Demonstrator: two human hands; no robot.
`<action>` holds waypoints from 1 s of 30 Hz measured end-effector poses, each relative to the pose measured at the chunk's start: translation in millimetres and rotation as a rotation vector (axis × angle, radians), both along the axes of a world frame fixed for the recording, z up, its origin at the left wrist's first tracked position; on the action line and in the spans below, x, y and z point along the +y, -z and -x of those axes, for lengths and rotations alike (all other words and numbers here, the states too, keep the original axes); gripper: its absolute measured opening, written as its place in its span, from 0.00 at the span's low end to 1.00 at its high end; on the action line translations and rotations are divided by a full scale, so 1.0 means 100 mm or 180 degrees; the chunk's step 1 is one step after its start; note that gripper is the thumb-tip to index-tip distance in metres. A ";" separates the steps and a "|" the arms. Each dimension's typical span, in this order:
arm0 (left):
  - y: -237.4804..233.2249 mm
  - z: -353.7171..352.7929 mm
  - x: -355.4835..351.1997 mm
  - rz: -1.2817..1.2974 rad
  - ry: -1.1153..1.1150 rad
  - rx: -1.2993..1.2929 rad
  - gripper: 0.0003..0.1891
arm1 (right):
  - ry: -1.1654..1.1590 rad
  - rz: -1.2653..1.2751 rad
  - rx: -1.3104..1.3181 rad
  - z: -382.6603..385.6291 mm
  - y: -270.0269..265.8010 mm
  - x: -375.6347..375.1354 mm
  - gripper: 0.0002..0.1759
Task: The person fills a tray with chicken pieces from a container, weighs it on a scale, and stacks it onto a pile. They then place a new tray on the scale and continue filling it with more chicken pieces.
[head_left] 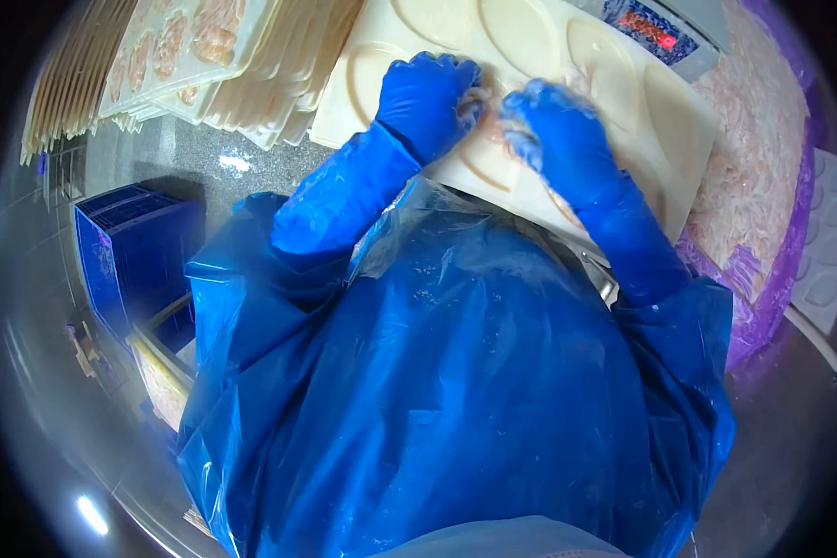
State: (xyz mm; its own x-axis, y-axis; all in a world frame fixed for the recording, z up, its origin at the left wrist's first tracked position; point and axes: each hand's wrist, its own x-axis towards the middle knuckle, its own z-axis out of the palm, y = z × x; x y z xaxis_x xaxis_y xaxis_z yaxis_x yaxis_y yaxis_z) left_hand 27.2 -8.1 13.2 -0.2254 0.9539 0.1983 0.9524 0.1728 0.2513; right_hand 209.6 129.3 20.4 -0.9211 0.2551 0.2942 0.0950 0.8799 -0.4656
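My left hand [430,104], in a blue glove, is closed with its fingers curled around pale pink raw meat strips [471,108]. It is above a cream plastic tray [344,126] with several oval hollows. Facing it, my gloved right hand [556,128] is slightly blurred and curls over more of the pale, wet strips at its fingertips. Both hands are close together over the near-middle hollow of the tray, and part of that hollow is hidden behind them.
At right, a purple-lined container [763,200] holds a heap of pale meat strips. A device with a red lit display [656,33] stands behind the tray. Stacked trays [251,70], the top one bearing meat portions, rise at left. A blue crate [126,256] sits lower left.
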 end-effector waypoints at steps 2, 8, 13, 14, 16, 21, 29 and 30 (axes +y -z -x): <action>0.02 0.06 -0.05 -0.0071 -0.0005 0.0010 0.23 | -0.0231 -0.0043 -0.0179 -0.03 0.08 0.01 0.16; 0.03 0.35 -0.19 -0.0273 0.0369 -0.3090 0.12 | -0.0476 -0.0282 -0.0393 -0.58 -0.34 0.43 0.28; -0.37 0.20 0.07 -0.0376 0.0205 -0.4124 0.09 | -0.0283 0.2331 0.0285 -0.09 -0.36 0.26 0.29; -0.37 0.15 0.15 -0.0559 0.0042 -0.4030 0.10 | -0.0104 0.3363 0.0377 -0.01 -0.34 0.14 0.30; -0.41 0.01 0.31 -0.0414 -0.0119 -0.4083 0.11 | 0.0356 0.4055 0.0673 0.07 -0.31 -0.05 0.34; -0.38 -0.43 0.65 -0.0379 -0.0279 -0.4176 0.14 | 0.1092 0.2370 0.1420 -0.14 -0.21 0.14 0.23; -0.07 -0.97 1.12 0.0460 0.0547 -0.5298 0.20 | 0.1205 0.3539 0.1735 -0.86 -0.17 0.79 0.12; 0.00 -1.09 1.19 0.0431 0.0726 -0.6193 0.22 | 0.1238 0.3521 0.1735 -0.87 -0.13 1.04 0.12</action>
State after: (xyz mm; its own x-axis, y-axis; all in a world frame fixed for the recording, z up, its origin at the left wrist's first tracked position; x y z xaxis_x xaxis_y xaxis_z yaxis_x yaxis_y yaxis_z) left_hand 136.2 110.4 13.5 0.0980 0.9769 -0.1901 -0.5507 0.2123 0.8073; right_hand 297.1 233.8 33.8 -0.5606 0.8253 0.0680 -0.1749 -0.0378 -0.9839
